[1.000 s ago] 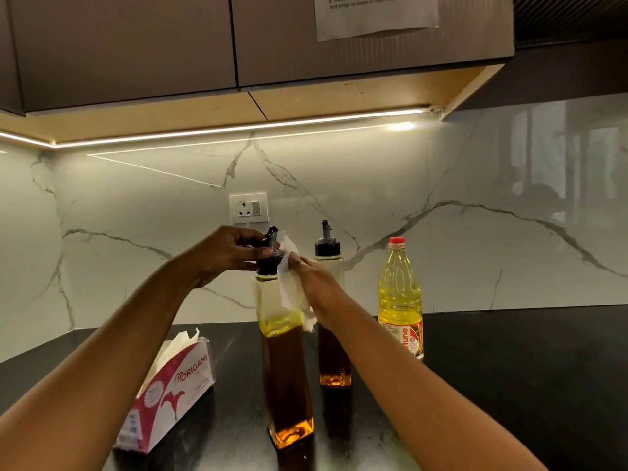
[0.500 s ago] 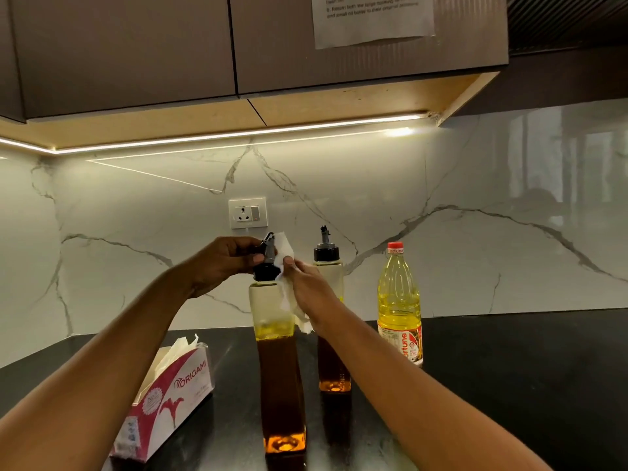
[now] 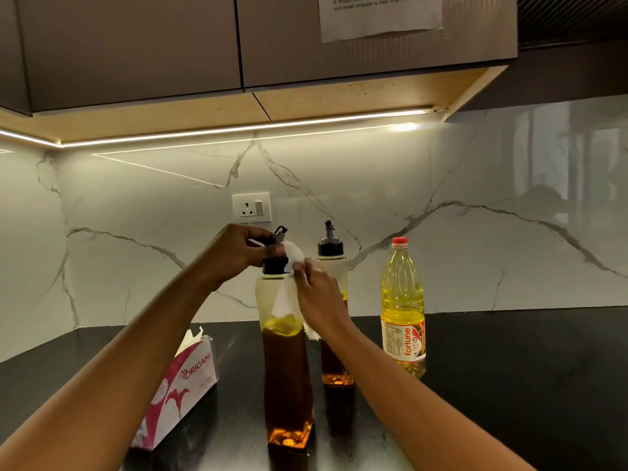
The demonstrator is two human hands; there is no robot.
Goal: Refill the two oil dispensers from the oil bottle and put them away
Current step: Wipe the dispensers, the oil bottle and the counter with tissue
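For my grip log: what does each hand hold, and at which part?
The left hand grips the near dispenser at its black cap; the right hand pinches a white tissue against that cap.

A home kitchen: dark countertop (image 3: 509,385), marble backsplash (image 3: 475,232), lit wall cabinets (image 3: 136,45), wall socket (image 3: 251,207).

Notice (image 3: 380,15) cut by top edge, print blurred. Right hand (image 3: 317,297) hides middle of rear dispenser (image 3: 331,263). Left forearm (image 3: 102,385) covers near corner of tissue box (image 3: 190,375). Forearms run off bottom edge.
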